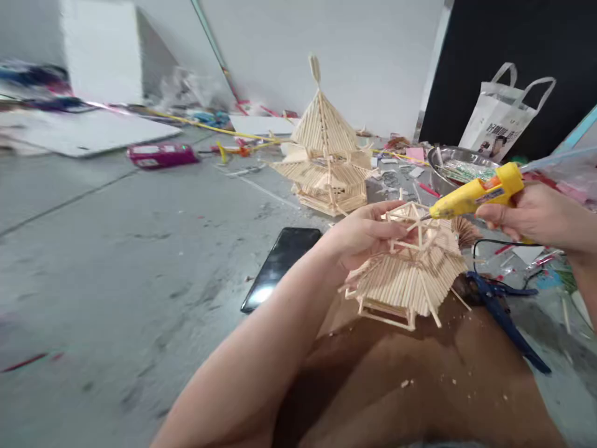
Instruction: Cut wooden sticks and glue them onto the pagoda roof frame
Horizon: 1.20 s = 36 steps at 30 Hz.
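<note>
My right hand (536, 214) is wrapped round the handle of a yellow hot glue gun (471, 196). The gun's nozzle points left, at the upper frame of a small pagoda model (405, 280) built from thin wooden sticks. My left hand (368, 233) grips that model by its upper left side, fingers closed at the frame. Sloping rows of sticks form the model's roof, with an open stick frame below. Whether the nozzle touches a stick is hard to tell. Behind stands a taller stick pagoda (326, 149) with a pointed roof.
A black phone (280, 267) lies left of my forearm. Blue-handled pliers (506, 317) rest at the right. Farther back are a metal bowl (459, 162), a white bag (501, 118) and a magenta packet (161, 155). Scraps litter the right side, and a black cord loops there.
</note>
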Each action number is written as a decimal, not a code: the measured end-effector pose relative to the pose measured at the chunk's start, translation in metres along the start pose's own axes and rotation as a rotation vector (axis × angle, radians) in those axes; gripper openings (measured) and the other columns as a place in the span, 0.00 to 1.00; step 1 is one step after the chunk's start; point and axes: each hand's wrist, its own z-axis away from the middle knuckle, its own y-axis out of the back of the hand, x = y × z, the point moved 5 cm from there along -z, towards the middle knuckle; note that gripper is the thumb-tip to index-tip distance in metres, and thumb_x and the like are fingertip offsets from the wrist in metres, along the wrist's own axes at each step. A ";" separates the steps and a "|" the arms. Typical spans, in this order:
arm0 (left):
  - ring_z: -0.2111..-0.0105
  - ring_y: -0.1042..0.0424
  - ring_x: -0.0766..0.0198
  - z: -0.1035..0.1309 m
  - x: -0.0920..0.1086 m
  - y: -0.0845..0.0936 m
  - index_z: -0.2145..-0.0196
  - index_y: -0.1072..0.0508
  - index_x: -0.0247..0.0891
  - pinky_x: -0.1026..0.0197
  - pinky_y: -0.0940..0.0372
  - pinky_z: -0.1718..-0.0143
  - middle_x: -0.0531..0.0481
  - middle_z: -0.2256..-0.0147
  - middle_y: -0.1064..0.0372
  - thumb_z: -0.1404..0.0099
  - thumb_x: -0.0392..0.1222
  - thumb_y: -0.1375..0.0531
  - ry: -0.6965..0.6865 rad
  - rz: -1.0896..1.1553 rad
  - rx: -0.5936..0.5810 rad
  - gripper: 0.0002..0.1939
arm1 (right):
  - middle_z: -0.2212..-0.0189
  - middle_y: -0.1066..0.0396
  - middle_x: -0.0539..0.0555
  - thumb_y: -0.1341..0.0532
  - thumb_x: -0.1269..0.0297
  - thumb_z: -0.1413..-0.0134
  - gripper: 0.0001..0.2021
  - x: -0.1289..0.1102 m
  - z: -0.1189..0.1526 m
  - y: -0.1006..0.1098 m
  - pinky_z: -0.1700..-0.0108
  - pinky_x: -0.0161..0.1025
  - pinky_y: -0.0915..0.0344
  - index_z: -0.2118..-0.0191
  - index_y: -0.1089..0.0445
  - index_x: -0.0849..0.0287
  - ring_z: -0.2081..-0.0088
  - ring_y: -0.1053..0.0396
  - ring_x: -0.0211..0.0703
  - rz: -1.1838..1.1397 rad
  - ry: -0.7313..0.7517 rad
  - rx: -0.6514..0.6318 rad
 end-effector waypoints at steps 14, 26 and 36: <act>0.72 0.26 0.64 -0.002 -0.001 0.005 0.46 0.41 0.31 0.69 0.36 0.78 0.45 0.71 0.27 0.47 0.21 0.43 0.010 0.005 0.016 0.30 | 0.90 0.47 0.46 0.44 0.43 0.54 0.21 0.011 -0.004 -0.003 0.84 0.33 0.53 0.80 0.35 0.57 0.86 0.49 0.31 -0.026 -0.049 -0.012; 0.73 0.26 0.64 0.000 0.000 0.002 0.46 0.43 0.29 0.69 0.37 0.79 0.45 0.72 0.27 0.48 0.20 0.44 0.017 0.007 0.040 0.31 | 0.91 0.48 0.44 0.46 0.36 0.59 0.25 0.003 -0.003 -0.004 0.86 0.33 0.53 0.80 0.36 0.57 0.87 0.52 0.30 -0.048 -0.025 -0.020; 0.73 0.26 0.63 0.000 0.001 0.003 0.47 0.41 0.30 0.69 0.36 0.79 0.45 0.73 0.27 0.48 0.20 0.44 0.016 -0.007 0.060 0.29 | 0.92 0.46 0.45 0.46 0.34 0.62 0.27 0.009 -0.003 -0.005 0.86 0.32 0.52 0.85 0.40 0.57 0.88 0.50 0.30 -0.012 -0.091 -0.030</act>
